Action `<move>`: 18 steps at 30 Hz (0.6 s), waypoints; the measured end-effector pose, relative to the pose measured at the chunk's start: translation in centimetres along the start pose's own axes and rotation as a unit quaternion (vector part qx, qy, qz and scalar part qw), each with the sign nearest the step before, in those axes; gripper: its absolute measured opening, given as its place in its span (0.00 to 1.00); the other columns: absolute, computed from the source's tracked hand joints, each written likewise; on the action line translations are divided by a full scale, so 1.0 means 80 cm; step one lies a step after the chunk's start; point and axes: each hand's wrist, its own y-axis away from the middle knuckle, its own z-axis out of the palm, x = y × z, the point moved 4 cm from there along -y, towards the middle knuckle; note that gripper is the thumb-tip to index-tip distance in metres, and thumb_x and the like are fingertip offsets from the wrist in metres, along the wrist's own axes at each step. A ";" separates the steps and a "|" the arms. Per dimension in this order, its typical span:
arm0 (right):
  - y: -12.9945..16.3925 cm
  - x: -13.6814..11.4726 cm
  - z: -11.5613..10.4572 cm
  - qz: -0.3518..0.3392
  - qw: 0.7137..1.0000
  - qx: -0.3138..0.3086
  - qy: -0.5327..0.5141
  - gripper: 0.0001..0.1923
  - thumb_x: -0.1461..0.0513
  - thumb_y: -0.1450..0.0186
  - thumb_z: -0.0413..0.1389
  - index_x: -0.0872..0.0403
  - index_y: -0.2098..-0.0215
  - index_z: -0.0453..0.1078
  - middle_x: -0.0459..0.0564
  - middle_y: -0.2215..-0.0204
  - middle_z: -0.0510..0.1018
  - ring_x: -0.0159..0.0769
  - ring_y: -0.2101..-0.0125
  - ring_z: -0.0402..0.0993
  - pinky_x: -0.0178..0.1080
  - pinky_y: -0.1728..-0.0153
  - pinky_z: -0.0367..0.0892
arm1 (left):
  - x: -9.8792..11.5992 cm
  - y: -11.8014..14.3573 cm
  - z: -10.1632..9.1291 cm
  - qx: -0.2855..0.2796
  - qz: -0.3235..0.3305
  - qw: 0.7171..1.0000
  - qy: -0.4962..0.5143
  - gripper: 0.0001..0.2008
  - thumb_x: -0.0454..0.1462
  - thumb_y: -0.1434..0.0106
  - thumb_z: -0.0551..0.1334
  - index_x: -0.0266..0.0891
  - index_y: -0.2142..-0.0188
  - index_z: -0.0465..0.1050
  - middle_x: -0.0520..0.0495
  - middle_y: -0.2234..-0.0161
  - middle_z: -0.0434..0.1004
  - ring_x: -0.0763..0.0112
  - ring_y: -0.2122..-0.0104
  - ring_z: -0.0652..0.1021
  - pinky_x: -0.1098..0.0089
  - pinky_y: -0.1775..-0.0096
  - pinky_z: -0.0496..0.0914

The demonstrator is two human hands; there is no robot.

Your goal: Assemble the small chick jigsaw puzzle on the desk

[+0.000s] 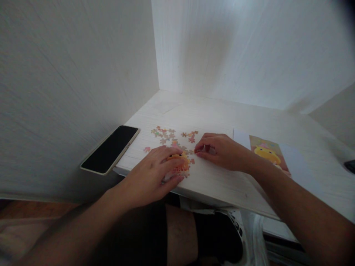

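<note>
A white wood-grain desk [222, 118] fills the corner between two pale walls, and both hands lie on its near edge. Beside the right forearm, on its outer side, rests a printed reference sheet [277, 155] showing a yellow cartoon figure on a pink and orange ground, partly covered by the arm. Beyond the left hand's outer side, a smartphone [111, 149] with a dark screen lies face up, its near end overhanging the desk edge. The left hand [151, 177] lies palm down with fingers curled over a small assembled puzzle cluster [179, 164] — orange and yellow — pressing on it rather than lifting it. The right hand [222, 149] sits just beside it, fingers bent inward and tips together against the desk; whether they pinch a piece cannot be told, as the fingers hide the spot. Just beyond both sets of fingertips, loose jigsaw pieces [172, 136] lie scattered in pastel colours, and one stray piece [146, 149] sits apart, between the phone and the left hand.
</note>
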 end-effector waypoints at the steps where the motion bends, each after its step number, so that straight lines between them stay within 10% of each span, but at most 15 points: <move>1: 0.000 0.000 0.000 0.000 1.000 0.001 0.001 0.10 0.62 0.35 0.55 0.54 0.59 0.77 0.51 0.64 0.78 0.32 0.67 0.72 0.37 0.63 0.66 | 0.000 0.000 0.000 0.000 -0.001 1.000 0.001 0.16 0.40 0.32 0.59 0.41 0.46 0.72 0.41 0.40 0.68 0.58 0.40 0.68 0.53 0.38 0.62; 18: 0.010 0.009 -0.011 0.024 0.997 -0.068 0.011 0.06 0.64 0.37 0.55 0.54 0.64 0.74 0.51 0.65 0.77 0.34 0.66 0.71 0.37 0.62 0.64 | -0.004 -0.004 0.002 -0.014 0.000 1.000 0.010 0.15 0.39 0.31 0.58 0.41 0.47 0.72 0.43 0.40 0.68 0.60 0.39 0.66 0.57 0.38 0.61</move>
